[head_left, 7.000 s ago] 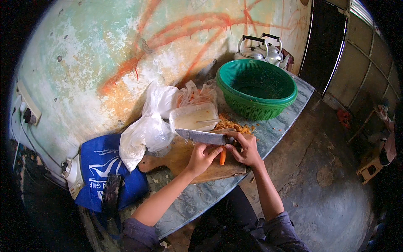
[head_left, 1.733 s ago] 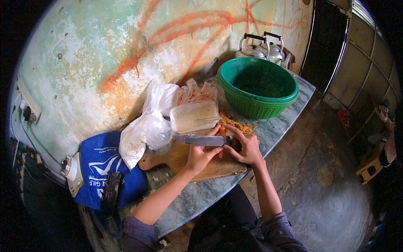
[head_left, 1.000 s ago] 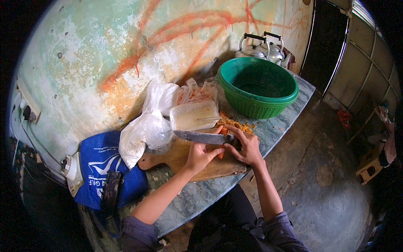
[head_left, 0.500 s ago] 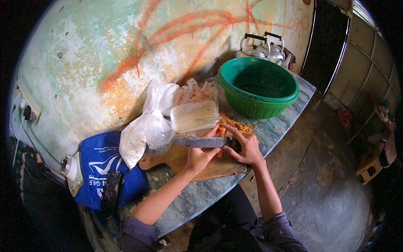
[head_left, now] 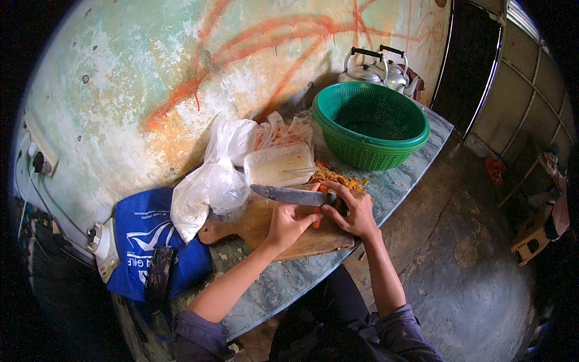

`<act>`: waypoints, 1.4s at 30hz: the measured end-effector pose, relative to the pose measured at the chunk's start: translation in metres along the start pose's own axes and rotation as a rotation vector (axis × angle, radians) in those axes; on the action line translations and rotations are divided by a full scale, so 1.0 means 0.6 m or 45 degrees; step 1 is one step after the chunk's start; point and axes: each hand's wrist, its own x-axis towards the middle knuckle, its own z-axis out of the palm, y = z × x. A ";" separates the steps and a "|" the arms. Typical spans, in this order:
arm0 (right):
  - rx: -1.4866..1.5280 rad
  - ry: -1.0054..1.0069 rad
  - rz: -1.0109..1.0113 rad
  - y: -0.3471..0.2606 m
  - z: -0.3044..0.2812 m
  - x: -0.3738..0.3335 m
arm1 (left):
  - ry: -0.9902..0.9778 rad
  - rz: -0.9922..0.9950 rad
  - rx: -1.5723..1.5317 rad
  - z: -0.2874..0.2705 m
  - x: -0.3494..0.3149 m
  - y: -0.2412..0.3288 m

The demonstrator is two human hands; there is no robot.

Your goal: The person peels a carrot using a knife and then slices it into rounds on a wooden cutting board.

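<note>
My right hand (head_left: pixel 356 214) is closed round the dark handle of a knife (head_left: pixel 286 195), whose broad grey blade reaches left above my left hand (head_left: pixel 288 224). Between the two hands is an orange carrot (head_left: pixel 316 224), gripped by my left fingers and partly covered by the knife and fingers. Beneath them lies a wooden cutting board (head_left: pixel 247 228), its handle end toward the left. A heap of orange-brown peelings (head_left: pixel 344 180) sits just beyond my right hand. Behind the blade stands a clear plastic tub (head_left: pixel 259 175) with a cloudy bottom.
Behind the board are white plastic bags (head_left: pixel 208 190) and a bag of orange pieces (head_left: pixel 286 134). A green basket (head_left: pixel 371 154) and metal kettles (head_left: pixel 362 73) stand far right. A blue bag (head_left: pixel 142 226) lies left on the marbled table (head_left: pixel 283 283), near a white appliance (head_left: pixel 107 253).
The knife blade has tilted, its left tip rising and more of its flat side showing. Both hands have shifted only slightly, staying around the carrot.
</note>
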 end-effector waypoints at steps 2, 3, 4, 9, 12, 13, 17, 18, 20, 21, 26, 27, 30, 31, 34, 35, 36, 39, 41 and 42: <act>0.014 -0.001 0.014 -0.005 -0.002 0.002 | -0.001 -0.007 0.034 -0.001 -0.001 0.000; 0.011 -0.004 0.012 -0.006 -0.002 0.003 | 0.003 -0.014 0.057 -0.002 -0.001 -0.002; 0.007 -0.007 0.009 -0.007 -0.002 0.003 | 0.007 -0.021 0.080 -0.002 -0.002 -0.002; 0.006 0.028 -0.029 -0.003 0.002 0.003 | -0.003 -0.048 0.059 -0.005 -0.002 -0.007; 0.001 0.047 -0.031 -0.004 0.002 0.004 | 0.019 -0.024 0.058 -0.005 -0.002 -0.008; -0.005 0.033 -0.012 -0.008 -0.001 0.004 | 0.030 -0.013 0.055 -0.005 -0.002 -0.010; -0.001 0.078 -0.045 -0.003 0.004 0.004 | 0.043 0.040 0.129 -0.005 0.000 -0.014; -0.007 0.073 -0.040 -0.003 0.003 0.004 | 0.044 0.032 0.121 -0.004 0.000 -0.015; -0.015 0.063 -0.033 -0.006 0.002 0.004 | 0.041 0.007 0.114 -0.006 -0.001 -0.013; -0.026 0.049 -0.020 -0.007 0.001 0.005 | 0.034 -0.007 0.112 -0.008 -0.002 -0.011; -0.057 0.086 -0.021 -0.001 0.007 0.002 | 0.032 -0.035 0.119 -0.005 -0.002 -0.008; -0.068 0.074 -0.005 0.000 0.007 0.002 | 0.025 -0.047 0.118 -0.005 -0.002 -0.006; -0.091 0.082 0.044 0.004 0.009 0.000 | 0.007 -0.117 0.171 -0.010 -0.001 -0.003; -0.094 0.114 0.062 0.007 0.011 0.000 | 0.000 -0.144 0.196 -0.010 0.000 -0.002; -0.075 0.199 0.203 0.001 0.003 0.005 | -0.010 -0.039 0.075 -0.009 0.004 -0.010; -0.060 0.225 0.265 -0.006 -0.003 0.010 | -0.012 -0.039 0.075 -0.012 0.005 -0.010; -0.078 0.154 0.365 -0.009 -0.009 0.014 | -0.014 -0.040 0.075 -0.014 0.008 -0.010; -0.181 -0.011 0.580 0.004 -0.029 0.011 | -0.007 -0.077 0.002 -0.018 0.011 -0.017; -0.228 -0.038 0.604 0.009 -0.036 0.008 | 0.003 -0.107 -0.054 -0.018 0.013 -0.015; -0.250 -0.052 0.616 0.010 -0.038 0.007 | 0.005 -0.120 -0.070 -0.018 0.013 -0.013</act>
